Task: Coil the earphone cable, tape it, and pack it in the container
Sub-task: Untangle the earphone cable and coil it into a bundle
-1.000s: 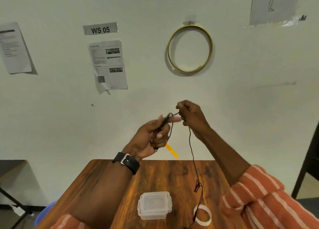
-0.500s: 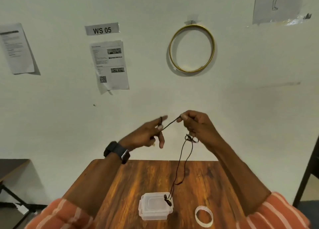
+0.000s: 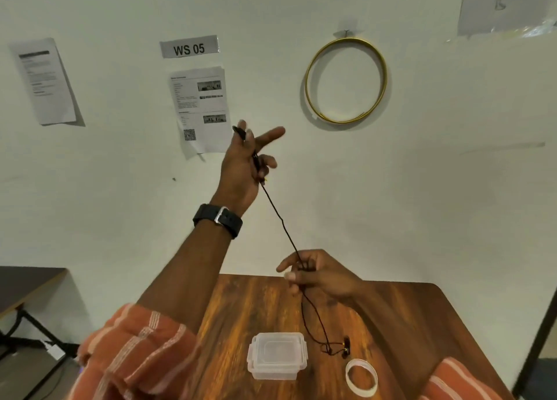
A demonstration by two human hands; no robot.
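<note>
1 lidded container (image 3: 276, 356), shut, beside earphone cable (image 3: 280, 218), tape ring (image 3: 361, 377)

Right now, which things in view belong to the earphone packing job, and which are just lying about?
Job: earphone cable strung between left hand and right hand; lidded clear container; tape roll; table.

Lying about: gold hoop, WS 05 sign, wall papers, side table.

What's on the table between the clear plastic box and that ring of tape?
In the head view, the earphone cable's loose end with its earbuds lies between the lidded container and the tape roll, on bare wood.
</note>
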